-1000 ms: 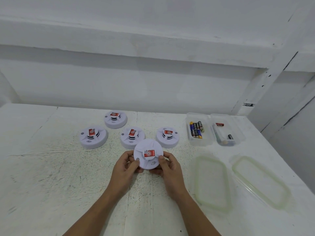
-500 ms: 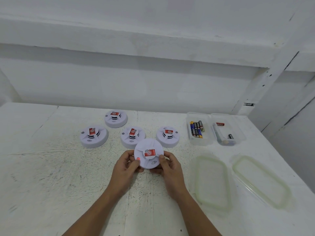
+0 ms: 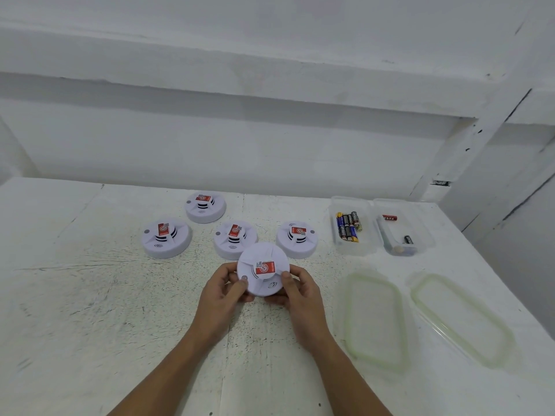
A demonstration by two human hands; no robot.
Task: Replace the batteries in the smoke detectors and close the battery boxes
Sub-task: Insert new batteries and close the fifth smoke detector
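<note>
While both hands hold it tilted up toward me, apparently just clear of the counter (image 3: 90,310), the smoke detector (image 3: 263,273) sits on the near side of four others that rest on the surface: the far-left detector (image 3: 166,238), the rear detector (image 3: 205,206), the middle detector (image 3: 235,239) and the right-side detector (image 3: 297,238). I see the left hand (image 3: 222,292) curled round the left rim with its thumb laid on the face, and the right hand (image 3: 301,292) wrapped round the right rim, its fingers (image 3: 286,278) pressing the edge. Both hands grip the detector and neither is free. I judge it a light, hollow shell of hard white plastic, stiff enough to take a firm squeeze but smooth, so it could slip or spin between dry fingers. The rim is the place to hold it, on opposite sides. The raised centre with the red label looks thinner, and I would keep pressure off it. Its back is hidden from me, so I cannot tell where the battery cover lies or whether it is shut. Well to the right stand two open clear boxes: the left box (image 3: 354,250) holds a row of batteries (image 3: 348,226) and the right box (image 3: 422,235) a few loose ones. The left lid (image 3: 375,319) and the right lid (image 3: 459,319) lie flat nearer me. Those cells look small and round, and I expect them to roll if set down carelessly.
</note>
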